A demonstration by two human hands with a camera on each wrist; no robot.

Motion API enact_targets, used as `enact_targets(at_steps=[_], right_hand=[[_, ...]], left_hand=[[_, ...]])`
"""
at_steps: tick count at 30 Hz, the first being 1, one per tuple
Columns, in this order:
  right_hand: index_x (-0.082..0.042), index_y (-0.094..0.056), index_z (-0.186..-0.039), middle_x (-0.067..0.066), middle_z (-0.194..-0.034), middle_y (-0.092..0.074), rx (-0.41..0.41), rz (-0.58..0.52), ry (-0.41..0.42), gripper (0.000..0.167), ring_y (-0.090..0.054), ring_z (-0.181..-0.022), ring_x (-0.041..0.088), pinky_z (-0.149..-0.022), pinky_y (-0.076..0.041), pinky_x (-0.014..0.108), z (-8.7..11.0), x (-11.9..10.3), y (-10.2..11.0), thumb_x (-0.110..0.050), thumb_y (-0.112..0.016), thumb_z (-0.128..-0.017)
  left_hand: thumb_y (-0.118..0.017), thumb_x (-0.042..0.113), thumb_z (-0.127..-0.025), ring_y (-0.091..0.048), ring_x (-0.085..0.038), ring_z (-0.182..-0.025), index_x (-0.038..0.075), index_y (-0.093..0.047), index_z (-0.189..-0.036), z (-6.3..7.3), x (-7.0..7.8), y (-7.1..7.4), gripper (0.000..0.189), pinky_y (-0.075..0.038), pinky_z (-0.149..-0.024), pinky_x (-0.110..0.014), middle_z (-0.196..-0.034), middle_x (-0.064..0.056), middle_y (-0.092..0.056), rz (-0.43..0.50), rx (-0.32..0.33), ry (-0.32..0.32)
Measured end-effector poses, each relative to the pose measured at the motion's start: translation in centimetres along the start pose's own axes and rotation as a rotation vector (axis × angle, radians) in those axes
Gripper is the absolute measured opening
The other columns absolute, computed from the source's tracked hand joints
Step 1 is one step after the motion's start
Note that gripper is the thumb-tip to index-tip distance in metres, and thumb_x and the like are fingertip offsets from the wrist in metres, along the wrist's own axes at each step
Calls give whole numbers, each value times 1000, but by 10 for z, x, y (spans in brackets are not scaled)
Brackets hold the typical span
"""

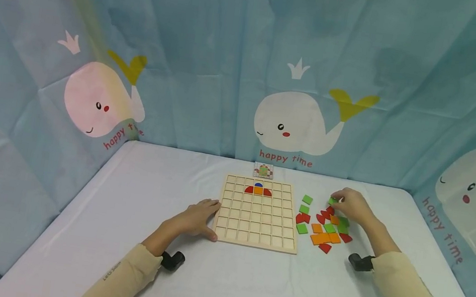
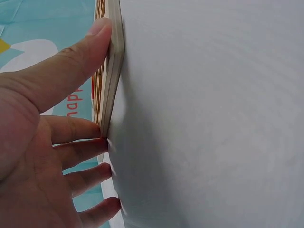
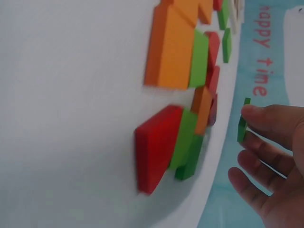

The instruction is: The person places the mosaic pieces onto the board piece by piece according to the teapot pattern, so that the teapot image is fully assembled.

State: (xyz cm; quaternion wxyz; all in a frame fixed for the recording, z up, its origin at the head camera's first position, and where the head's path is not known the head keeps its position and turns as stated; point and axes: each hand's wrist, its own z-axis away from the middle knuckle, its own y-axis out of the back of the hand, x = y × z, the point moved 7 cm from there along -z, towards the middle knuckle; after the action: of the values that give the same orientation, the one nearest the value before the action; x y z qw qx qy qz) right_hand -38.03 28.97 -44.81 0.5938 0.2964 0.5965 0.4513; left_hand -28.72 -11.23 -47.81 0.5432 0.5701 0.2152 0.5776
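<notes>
White table (image 1: pixel 246 290), whale curtain (image 1: pixel 214 55) behind; left hand (image 1: pixel 197 218) fingers spread against wooden board (image 1: pixel 257 211); right hand (image 1: pixel 354 206) pinches green tile (image 1: pixel 332 200).

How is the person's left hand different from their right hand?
The left hand lies with straight fingers against the corner of the wooden grid board, while the right hand pinches a small green square tile. The left hand touches the board; the right hand is over the pile of loose red, orange and green tiles. Both wear beige sleeves.
</notes>
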Motion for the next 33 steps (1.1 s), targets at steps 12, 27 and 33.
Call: enact_targets(at_steps=[12,27,33], right_hand=[[1,-67,-119,18,-108,-63,12,8,24,33,-56,-90,28,-79,-57,37,-7,-36,-1,-14,-67,-90],[2,-69,-115,15,-103,-67,35,35,172,32,-57,-94,29,-83,-52,41,-14,-78,-11,-13,-70,-88],[3,-70,-113,14,-101,-68,44,37,275,29,-60,-94,30,-81,-53,42,-18,-96,-19,-10,-69,-87]], left_hand=[[-84,39,-73,-23,-36,-149,2,-34,-150,-1,1,-1,99,-26,-116,-59,-159,-15,-31,-14,-6,3],[-84,38,-73,-24,-36,-148,1,-35,-150,-1,2,1,98,-28,-115,-58,-158,-16,-31,-25,-12,5],[-84,38,-73,-24,-36,-148,1,-35,-149,-2,2,1,98,-28,-115,-58,-158,-16,-32,-22,-10,3]])
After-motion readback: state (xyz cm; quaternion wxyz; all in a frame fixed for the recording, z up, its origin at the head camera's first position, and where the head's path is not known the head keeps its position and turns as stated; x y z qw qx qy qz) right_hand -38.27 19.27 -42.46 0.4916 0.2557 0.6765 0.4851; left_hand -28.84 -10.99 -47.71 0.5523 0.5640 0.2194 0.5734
